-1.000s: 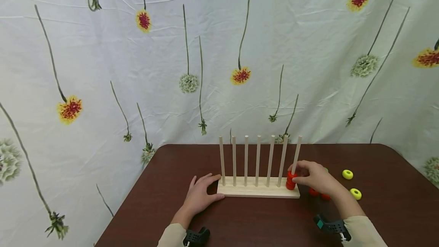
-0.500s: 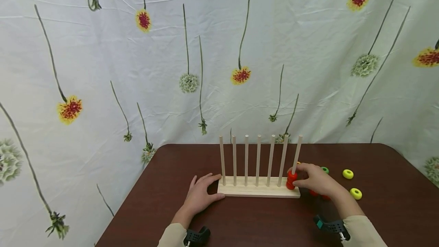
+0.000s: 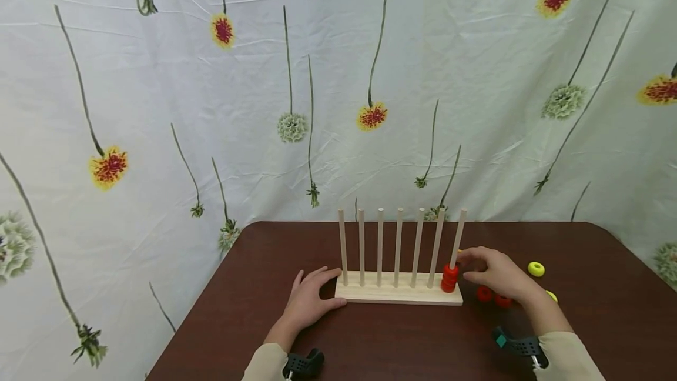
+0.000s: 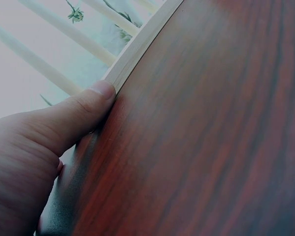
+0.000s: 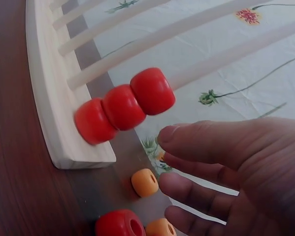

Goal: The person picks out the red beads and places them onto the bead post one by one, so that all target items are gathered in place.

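A pale wooden peg rack (image 3: pixel 391 295) with a row of several upright pegs stands on the table. At its left end my left hand (image 3: pixel 308 306) grips the base. The thumb (image 4: pixel 102 91) lies along the front edge in the left wrist view, and the fingers reach to the back corner. Three red beads (image 5: pixel 123 107) are stacked on the rightmost peg (image 3: pixel 458 239), down at the base. My right hand (image 3: pixel 496 275) is just right of that stack, holding nothing. Its thumb and fingers are spread apart, a small gap from the top bead in the right wrist view.
Loose beads lie right of the rack: red beads (image 3: pixel 483 294), a yellow bead (image 3: pixel 536 269), another yellow bead (image 3: pixel 552 296) partly behind the wrist, and an orange bead (image 5: pixel 145 183). A flowered cloth (image 3: pixel 338 75) hangs behind the dark wooden table (image 3: pixel 402 346).
My right hand has let go of the top red bead, now down on the stack, and moved a little to the right. The left hand and the rack have kept their place.
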The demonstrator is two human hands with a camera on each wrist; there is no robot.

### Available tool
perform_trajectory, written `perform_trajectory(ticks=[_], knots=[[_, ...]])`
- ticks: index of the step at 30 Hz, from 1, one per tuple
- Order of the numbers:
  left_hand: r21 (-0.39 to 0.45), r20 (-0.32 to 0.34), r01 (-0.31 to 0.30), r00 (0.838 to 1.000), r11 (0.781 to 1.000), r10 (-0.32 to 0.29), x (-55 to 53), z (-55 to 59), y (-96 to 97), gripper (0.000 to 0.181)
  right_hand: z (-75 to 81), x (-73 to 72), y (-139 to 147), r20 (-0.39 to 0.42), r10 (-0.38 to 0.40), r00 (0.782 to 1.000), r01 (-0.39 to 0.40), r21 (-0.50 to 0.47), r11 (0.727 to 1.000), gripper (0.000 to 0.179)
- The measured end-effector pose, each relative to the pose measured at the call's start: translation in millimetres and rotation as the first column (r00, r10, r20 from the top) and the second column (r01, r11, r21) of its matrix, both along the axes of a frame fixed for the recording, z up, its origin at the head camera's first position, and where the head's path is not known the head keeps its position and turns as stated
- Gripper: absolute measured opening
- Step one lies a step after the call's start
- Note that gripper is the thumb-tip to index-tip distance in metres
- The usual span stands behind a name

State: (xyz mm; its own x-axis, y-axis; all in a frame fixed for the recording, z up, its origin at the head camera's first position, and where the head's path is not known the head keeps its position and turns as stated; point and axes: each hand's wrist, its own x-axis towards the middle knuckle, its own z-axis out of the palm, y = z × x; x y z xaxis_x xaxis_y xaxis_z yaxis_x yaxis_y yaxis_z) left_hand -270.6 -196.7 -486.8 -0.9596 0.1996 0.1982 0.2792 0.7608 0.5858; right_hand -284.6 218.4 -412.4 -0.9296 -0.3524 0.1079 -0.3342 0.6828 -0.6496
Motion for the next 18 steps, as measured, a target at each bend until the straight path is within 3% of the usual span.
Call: perform_trajectory(ticks=[10,18], knots=[[-0.008,0.000,-0.006,1.000,1.000,0.006,0.9,1.9,-0.1,0.068,-5.7,-3.1,14,-0.072,-0.096,0.993,0.099,0.034,0.995,0.031],[-0.009,-0.005,-0.001,1.000,1.000,0.001,0.5,1.4,0.3,0.067,-19.4,-9.0,28,-0.104,-0.144,0.984,0.153,0.086,0.985,0.033]])
